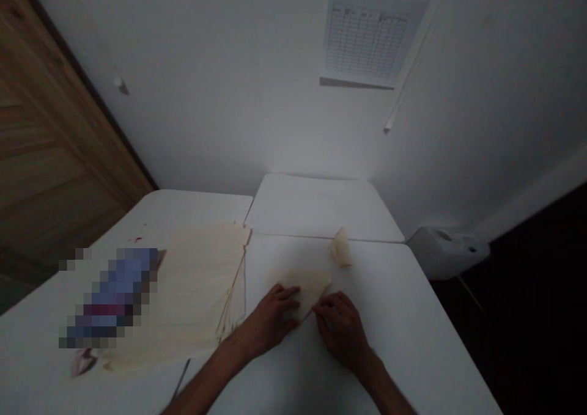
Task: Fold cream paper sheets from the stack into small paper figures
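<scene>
A pale cream sheet (306,282), partly folded, lies on the white table (403,317) in front of me. My left hand (270,320) lies flat on its left part, fingers stretched out and pressing down. My right hand (340,329) rests at the sheet's right lower edge, fingers bent and pinching that edge. A small folded cream piece (341,248) stands just beyond, a little to the right. A stack of several cream sheets (197,293) lies to the left of my left hand.
A blurred-out bluish object (110,299) lies on the stack's left side. A second white table (321,207) abuts the far edge. A wooden door (50,152) is at left, a printed chart (367,36) on the wall, a white container (447,251) on the floor at right.
</scene>
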The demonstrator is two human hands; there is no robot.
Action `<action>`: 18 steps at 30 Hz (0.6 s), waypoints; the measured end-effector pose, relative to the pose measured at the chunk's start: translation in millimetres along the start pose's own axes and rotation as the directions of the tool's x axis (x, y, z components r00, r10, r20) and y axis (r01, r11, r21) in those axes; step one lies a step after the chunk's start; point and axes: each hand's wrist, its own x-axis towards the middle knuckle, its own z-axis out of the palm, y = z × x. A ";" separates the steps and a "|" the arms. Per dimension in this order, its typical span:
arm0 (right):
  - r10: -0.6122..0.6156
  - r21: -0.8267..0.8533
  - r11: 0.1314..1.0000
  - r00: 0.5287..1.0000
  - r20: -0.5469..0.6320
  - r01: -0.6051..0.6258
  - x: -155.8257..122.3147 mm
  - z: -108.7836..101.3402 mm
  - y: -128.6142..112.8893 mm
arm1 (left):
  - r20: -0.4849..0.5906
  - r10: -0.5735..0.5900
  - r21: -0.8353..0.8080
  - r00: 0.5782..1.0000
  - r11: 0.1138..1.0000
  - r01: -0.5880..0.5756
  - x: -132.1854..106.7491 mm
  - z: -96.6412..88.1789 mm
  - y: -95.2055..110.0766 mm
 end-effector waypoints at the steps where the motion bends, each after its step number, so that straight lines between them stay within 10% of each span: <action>1: 0.004 -0.007 1.000 1.000 -0.001 -0.004 1.1 0.8 0.8 | 0.009 -0.004 0.001 1.000 1.000 0.004 -0.1 -0.4 0.4; 18: -0.001 -0.115 0.993 0.983 0.182 0.022 3.8 3.4 -6.4 | 0.057 0.020 0.031 0.998 0.999 -0.022 -1.4 -4.9 8.8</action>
